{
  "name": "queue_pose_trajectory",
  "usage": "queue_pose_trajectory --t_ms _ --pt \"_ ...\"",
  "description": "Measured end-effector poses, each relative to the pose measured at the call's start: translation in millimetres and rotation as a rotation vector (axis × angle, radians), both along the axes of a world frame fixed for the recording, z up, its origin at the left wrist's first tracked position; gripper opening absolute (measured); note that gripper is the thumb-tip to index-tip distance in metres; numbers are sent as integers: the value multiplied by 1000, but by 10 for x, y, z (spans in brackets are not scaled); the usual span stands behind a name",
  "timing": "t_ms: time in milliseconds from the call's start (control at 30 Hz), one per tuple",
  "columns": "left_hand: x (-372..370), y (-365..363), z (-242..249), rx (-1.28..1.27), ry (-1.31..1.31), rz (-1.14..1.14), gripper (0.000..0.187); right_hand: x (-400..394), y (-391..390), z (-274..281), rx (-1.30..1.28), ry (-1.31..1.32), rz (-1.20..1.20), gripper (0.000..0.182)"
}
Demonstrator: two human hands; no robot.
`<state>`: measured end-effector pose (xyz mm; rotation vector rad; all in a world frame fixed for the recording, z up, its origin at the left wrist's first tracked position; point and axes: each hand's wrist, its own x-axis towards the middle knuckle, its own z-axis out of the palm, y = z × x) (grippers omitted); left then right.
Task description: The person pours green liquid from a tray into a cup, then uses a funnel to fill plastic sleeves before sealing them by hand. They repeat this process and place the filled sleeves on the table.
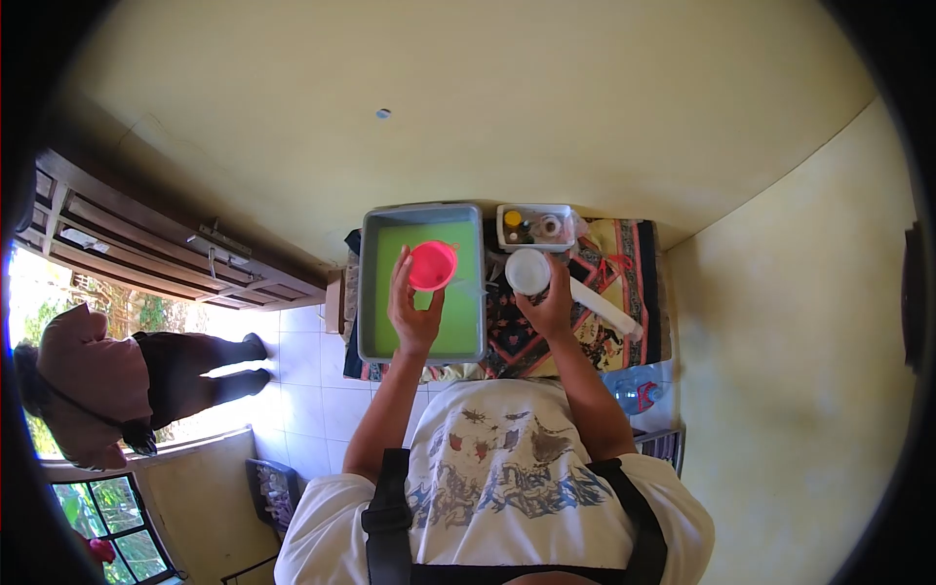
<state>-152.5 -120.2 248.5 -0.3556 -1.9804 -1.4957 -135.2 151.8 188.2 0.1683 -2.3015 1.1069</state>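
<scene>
Holding a pink bowl (432, 266) over the gray tray (369, 302), with open green around it inside the rim, the left hand (414, 322) curls its fingers; the right hand (551, 307) grips a white cup (527, 272) past the tray's edge.

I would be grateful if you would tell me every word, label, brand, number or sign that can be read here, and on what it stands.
No text can be read with certainty.
White shirt: large stylised lettering under the printed figures, too distorted to read.
Clear plastic bottle: a red label, too small to read.
Pink cup: no lettering shows.
</scene>
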Motion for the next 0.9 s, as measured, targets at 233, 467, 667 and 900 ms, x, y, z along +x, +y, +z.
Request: queue_pose_trajectory --t_ms 233,467,667,900 --pt "-58 -695 -170 -74 20 69 78 -551 -774 215 138 -22 275 93" --pt "-5 -975 -353 -99 -6 129 76 -822 -1238 -210 451 -155 468 89" --pt "75 -1116 -414 -126 -35 145 76 -888 -1372 -634 548 -183 523 47" --pt "137 -1157 -408 -68 -60 136 78 -834 -1447 -863 543 -251 605 43"
